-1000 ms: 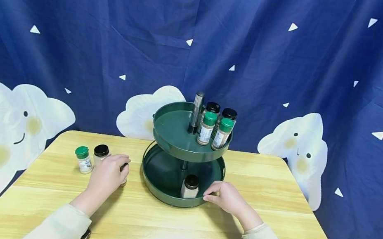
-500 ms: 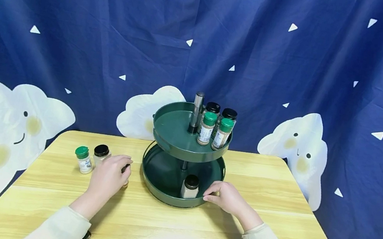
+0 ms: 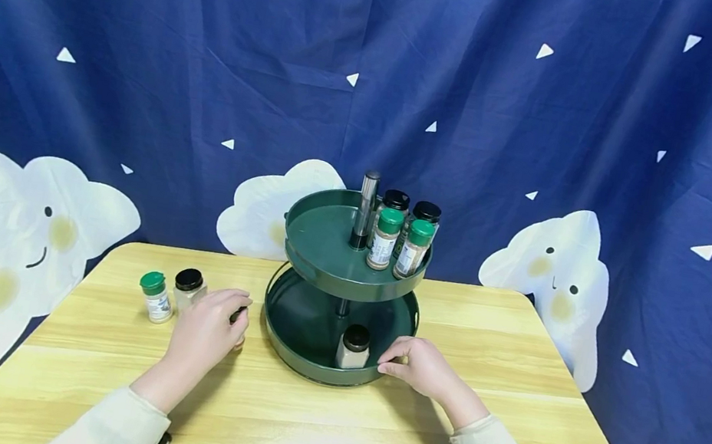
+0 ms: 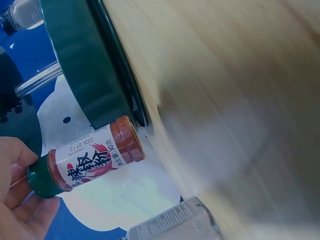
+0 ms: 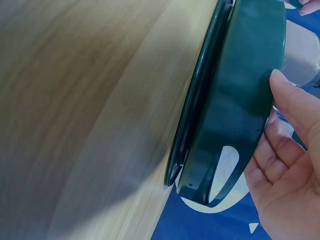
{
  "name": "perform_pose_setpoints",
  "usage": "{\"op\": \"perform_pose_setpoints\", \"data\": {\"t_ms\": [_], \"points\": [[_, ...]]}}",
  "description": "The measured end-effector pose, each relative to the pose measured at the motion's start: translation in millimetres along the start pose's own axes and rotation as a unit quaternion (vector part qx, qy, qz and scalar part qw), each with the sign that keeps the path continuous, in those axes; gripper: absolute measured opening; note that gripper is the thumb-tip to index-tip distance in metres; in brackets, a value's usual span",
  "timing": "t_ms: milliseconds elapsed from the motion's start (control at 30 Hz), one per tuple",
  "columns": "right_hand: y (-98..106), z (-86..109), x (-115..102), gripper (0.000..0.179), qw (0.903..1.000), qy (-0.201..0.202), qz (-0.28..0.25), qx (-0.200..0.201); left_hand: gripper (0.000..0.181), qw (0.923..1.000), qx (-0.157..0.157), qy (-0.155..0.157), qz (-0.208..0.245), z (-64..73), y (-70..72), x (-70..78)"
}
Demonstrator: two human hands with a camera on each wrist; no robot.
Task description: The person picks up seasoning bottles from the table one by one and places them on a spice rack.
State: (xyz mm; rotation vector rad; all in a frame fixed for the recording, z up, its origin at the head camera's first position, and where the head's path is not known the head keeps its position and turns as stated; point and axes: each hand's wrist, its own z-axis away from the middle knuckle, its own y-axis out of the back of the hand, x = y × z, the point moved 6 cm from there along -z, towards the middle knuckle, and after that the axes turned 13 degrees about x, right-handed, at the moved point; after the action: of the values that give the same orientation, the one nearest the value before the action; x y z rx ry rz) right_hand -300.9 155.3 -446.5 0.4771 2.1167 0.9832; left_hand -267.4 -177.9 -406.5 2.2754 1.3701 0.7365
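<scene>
Held chili powder bottle (image 4: pixel 92 157) by green cap (image 4: pixel 42 179) in curled left hand (image 3: pixel 206 326); pinched lower green tray (image 3: pixel 312 368) with right hand (image 3: pixel 422 370).

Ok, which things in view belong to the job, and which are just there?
Likely in the job:
left hand, holding a green-capped jar
right hand, gripping the rim of the lower tray
black-capped jar in that tray
upper tray and its four jars
two jars on the table

Just there:
that table
printed curtain
</scene>
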Motion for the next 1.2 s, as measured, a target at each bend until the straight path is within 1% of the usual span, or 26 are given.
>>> {"op": "perform_pose_setpoints", "data": {"t_ms": [300, 600, 900, 1200], "points": [[-1.5, -0.1, 2.7, 0.007, 1.0000, -0.003, -0.004, 0.001, 0.017, 0.9994, 0.026, -0.014, 0.018, -0.1, 3.2, 9.0], [-2.4, 0.3, 4.3, 0.006, 1.0000, -0.003, 0.000, 0.003, 0.017, 0.9987, 0.034, -0.024, 0.029, -2.8, 7.6, 18.3], [-1.8, 0.7, 2.8, 0.004, 1.0000, -0.004, 0.002, -0.001, 0.017, 0.9969, 0.052, -0.039, 0.045, -6.8, 12.2, 32.6], [-1.7, 0.2, 1.4, 0.004, 1.0000, -0.001, 0.003, -0.001, 0.017, 0.9933, 0.075, -0.058, 0.066, -10.3, 15.6, 47.5]]}}
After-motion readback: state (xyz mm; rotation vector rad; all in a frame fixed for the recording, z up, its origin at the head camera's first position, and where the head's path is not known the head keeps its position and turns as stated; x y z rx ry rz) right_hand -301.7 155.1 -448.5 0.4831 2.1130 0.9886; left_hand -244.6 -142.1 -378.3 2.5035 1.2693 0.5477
